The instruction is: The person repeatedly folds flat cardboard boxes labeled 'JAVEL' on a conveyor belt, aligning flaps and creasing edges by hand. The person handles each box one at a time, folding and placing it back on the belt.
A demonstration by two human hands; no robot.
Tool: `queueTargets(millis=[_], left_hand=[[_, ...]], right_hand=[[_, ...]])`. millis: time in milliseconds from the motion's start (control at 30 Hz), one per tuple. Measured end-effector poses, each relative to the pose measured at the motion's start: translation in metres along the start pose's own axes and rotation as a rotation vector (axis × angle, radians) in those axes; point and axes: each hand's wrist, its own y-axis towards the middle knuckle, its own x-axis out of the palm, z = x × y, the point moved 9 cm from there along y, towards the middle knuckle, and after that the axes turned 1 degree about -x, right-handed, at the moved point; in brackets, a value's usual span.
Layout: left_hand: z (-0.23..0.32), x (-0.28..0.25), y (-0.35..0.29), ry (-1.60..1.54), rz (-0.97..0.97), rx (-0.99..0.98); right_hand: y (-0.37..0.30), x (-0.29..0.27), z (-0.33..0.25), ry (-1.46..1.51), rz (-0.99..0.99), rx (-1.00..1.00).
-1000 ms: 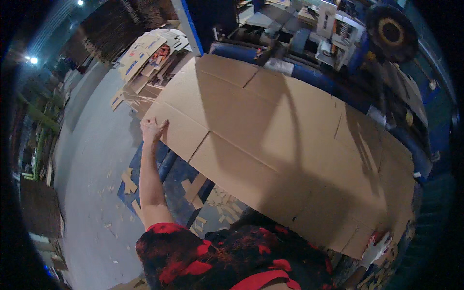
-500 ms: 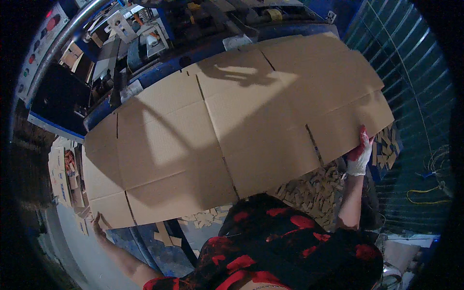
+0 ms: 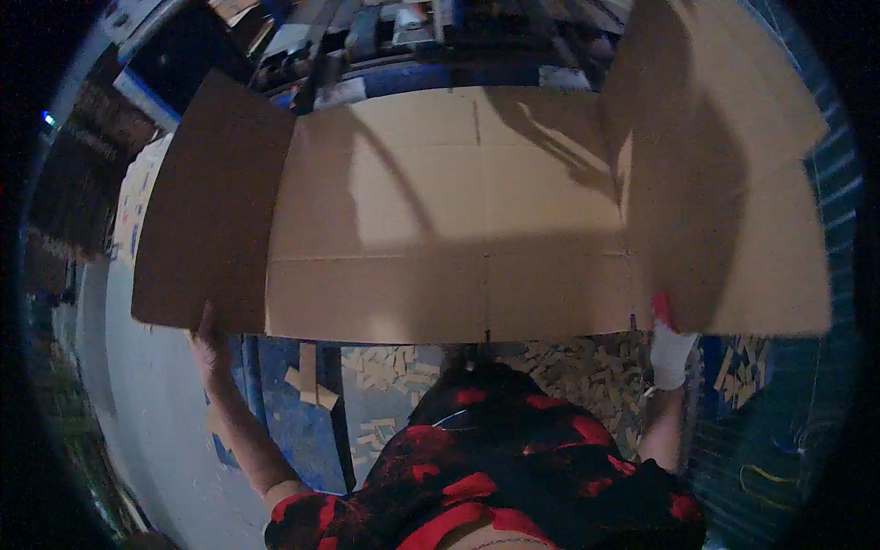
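Observation:
A large flat brown cardboard sheet [image 3: 458, 211] with creases and slots fills the middle of the view. Its left panel [image 3: 211, 211] and right panel [image 3: 724, 183] are folded up toward me. My left hand [image 3: 211, 344] grips the lower edge of the left panel. My right hand [image 3: 669, 344], in a white glove with red fingertips, holds the lower edge near the right crease. My red and black shirt [image 3: 513, 477] shows at the bottom.
Small cardboard offcuts [image 3: 568, 367] litter the floor under the sheet. A blue machine frame [image 3: 284, 403] stands at lower left beside grey floor [image 3: 156, 412]. Machinery and shelving [image 3: 385, 37] sit behind the sheet; a blue corrugated wall [image 3: 825, 211] is on the right.
The view has turned and the sheet now lies level in front of me. Both end panels have folded upward. My hands stay on the lower edge, closer in.

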Motion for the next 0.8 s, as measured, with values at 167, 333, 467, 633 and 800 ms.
queueTargets(millis=[167, 333, 467, 633, 800], left_hand=[[0.041, 0.01, 0.0, -0.61, 0.018, -0.188], [0.098, 0.104, -0.064, 0.216, -0.345, 0.17], [0.055, 0.194, -0.13, 1.089, -0.761, 0.806], [0.053, 0.199, -0.133, 1.028, -0.765, 0.871], [0.063, 0.203, -0.134, 1.101, -0.924, 0.788]], right_hand=[[-0.038, 0.121, -0.099, -0.83, -0.559, -0.777], [-0.039, 0.159, -0.082, -1.075, -0.777, -0.983], [-0.03, 0.16, -0.095, -1.077, -0.743, -0.914], [-0.031, 0.166, -0.103, -1.233, -0.718, -1.099], [-0.025, 0.162, -0.073, -1.135, -0.668, -1.153]])
